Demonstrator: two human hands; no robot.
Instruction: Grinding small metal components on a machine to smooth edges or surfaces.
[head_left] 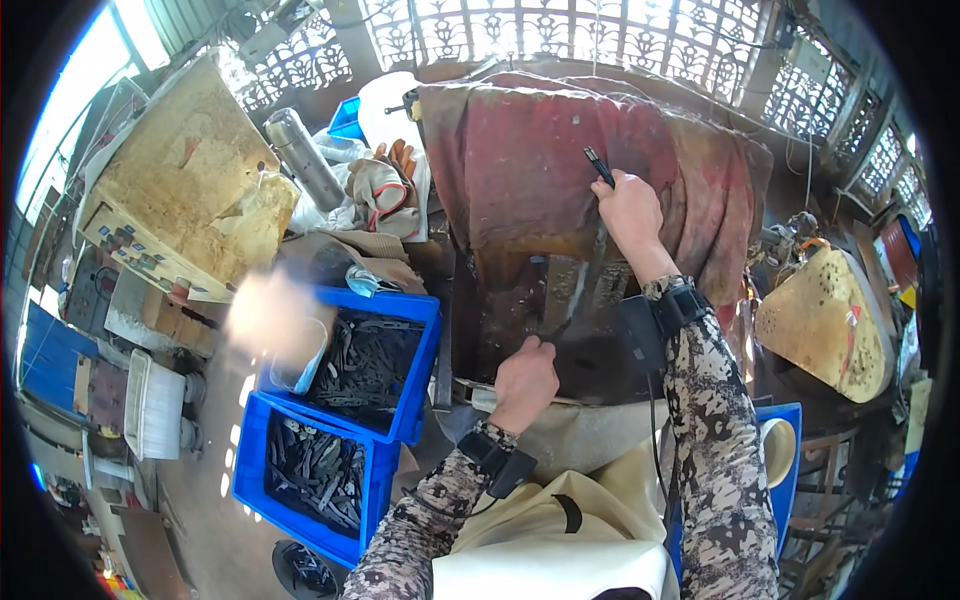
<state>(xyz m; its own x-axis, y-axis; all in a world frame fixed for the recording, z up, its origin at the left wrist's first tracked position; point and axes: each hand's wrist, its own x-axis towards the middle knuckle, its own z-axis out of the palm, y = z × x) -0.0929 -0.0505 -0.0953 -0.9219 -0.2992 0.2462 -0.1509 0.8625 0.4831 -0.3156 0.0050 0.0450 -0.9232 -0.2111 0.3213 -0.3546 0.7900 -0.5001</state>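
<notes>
Head view, near to far. I log a cream apron (560, 540) at the lower edge. Left hand (525, 380): closed in a fist, pressing a flat metal piece (560, 330) against the dark counter (520, 310); what else it grips, I cannot tell. Right hand (628, 208): closed around a thin black-handled tool (598, 166), raised against the red cloth (560, 160). Left of the counter: two blue crates (300, 470) of dark metal parts. Beyond: work gloves (385, 190), a steel cylinder (303, 158). My judgement: keep the piece pinned flat and bring the tool down squarely, clear of the left fingers.
</notes>
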